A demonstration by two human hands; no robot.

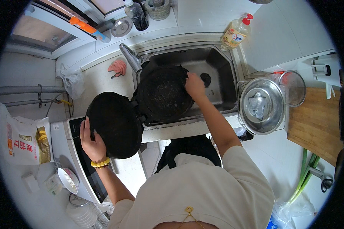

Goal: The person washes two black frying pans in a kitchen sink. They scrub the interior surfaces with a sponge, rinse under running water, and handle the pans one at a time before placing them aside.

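A black round two-plate griddle lies spread open at its hinge (137,110). Its right plate (166,93) rests over the left part of the stainless-steel sink (220,100), and the left plate (117,126) reaches past the counter's front edge. My left hand (92,143), with a yellow bead bracelet at the wrist, grips the outer rim of the left plate. On the opposite side, my right hand (195,87) holds the right plate's rim. The chrome faucet (130,58) stands behind the griddle. Dark residue covers the sink drain (205,79).
A dish soap bottle (235,33) stands at the sink's back right corner. Right of the sink are a metal bowl (262,121) and a wooden cutting board (314,120). A pink cloth (117,68) lies left of the faucet. A white appliance (74,160) stands at the left.
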